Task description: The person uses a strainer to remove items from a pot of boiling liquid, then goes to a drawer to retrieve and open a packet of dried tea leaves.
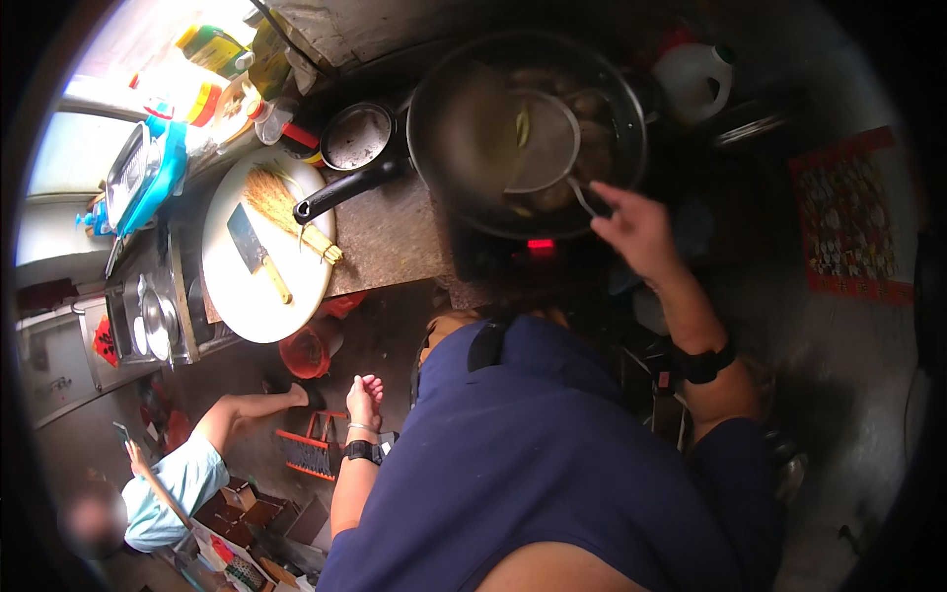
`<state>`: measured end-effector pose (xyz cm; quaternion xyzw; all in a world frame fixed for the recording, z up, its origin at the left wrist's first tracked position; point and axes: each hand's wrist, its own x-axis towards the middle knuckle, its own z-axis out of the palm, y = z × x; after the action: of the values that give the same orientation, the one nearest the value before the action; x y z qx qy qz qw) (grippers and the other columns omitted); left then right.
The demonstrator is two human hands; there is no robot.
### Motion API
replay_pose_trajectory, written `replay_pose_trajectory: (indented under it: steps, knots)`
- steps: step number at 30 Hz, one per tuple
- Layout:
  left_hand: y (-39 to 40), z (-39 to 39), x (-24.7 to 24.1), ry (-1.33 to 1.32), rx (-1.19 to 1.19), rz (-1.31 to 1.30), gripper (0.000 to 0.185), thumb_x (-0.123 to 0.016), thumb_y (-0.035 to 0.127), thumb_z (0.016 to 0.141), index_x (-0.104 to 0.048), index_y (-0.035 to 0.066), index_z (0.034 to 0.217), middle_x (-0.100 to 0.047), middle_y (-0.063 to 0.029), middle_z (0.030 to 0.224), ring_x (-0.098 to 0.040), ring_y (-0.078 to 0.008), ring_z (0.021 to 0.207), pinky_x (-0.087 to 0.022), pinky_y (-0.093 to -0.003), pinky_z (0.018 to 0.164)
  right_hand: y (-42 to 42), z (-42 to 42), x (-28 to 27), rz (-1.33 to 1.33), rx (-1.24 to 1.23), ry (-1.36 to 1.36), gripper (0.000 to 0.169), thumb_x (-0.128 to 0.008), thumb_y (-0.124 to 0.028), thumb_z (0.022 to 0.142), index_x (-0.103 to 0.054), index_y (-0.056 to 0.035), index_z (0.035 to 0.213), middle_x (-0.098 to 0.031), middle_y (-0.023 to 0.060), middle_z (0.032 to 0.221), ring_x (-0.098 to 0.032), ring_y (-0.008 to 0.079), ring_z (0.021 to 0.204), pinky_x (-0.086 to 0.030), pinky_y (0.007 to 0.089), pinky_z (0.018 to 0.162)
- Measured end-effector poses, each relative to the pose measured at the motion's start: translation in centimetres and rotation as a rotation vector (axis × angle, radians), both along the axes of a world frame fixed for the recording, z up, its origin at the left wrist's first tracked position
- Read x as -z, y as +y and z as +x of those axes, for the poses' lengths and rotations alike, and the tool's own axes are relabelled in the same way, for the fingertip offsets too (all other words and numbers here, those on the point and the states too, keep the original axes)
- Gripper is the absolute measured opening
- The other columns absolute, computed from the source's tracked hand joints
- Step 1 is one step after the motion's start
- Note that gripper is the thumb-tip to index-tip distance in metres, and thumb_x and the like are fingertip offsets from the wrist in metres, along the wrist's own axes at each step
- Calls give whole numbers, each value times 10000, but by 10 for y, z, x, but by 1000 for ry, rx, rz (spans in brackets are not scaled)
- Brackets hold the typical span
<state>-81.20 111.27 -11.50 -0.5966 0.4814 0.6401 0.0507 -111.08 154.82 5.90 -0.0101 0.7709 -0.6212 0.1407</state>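
My right hand (638,228) grips the thin metal handle of a round strainer (551,159) at the wok's near right. The strainer is in the large dark wok (642,140), over brownish liquid and lumps of food (588,103). A greenish-yellow strip of food (523,124) shows within the strainer's rim. Steam or glare blurs the left of the wok, so depth there is unclear. Down by my left side hangs my left hand (364,403), fingers loosely curled and holding nothing. The wok's black handle (348,191) points left over the counter.
A cleaver (250,240) and a straw brush (277,200) lie on a round white board (229,303). Beside it stand a small pan (359,137) and bottles (270,122). A white jug (692,81) is right of the wok. A person (181,488) sits at lower left.
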Motion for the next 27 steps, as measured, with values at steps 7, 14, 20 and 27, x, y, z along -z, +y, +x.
replay_pose_trajectory:
  steps: [7,14,20,27]
  knots:
    - [-4,-2,9,11,18,31,348,-375,343,924,-566,57,870,-611,-45,739,-558,-116,612,-452,-209,522,84,-19,-45,411,-11,127,413,-615,-27,754,-538,-56,1159,-358,-76,545,-310,20,499,-295,185,468]
    - [-1,-15,9,23,56,6,348,-372,337,925,-561,51,866,-609,-54,737,-555,-121,610,-451,-212,523,102,-19,-64,480,-129,-33,362,-617,-117,748,-575,-35,1098,-592,24,775,-497,80,670,-409,220,624]
    - [2,-11,15,49,68,24,354,-369,338,926,-557,45,863,-605,-62,731,-554,-128,609,-451,-221,521,66,-7,-42,470,-188,-154,325,-622,-130,743,-597,-18,1047,-640,108,867,-582,142,754,-454,261,682]
    - [-9,-16,21,-18,105,69,351,-384,352,919,-559,53,858,-603,-60,735,-554,-136,610,-452,-233,532,5,46,8,11,44,-275,394,-582,1,775,-498,24,1159,-607,90,979,-586,109,789,-487,225,707]
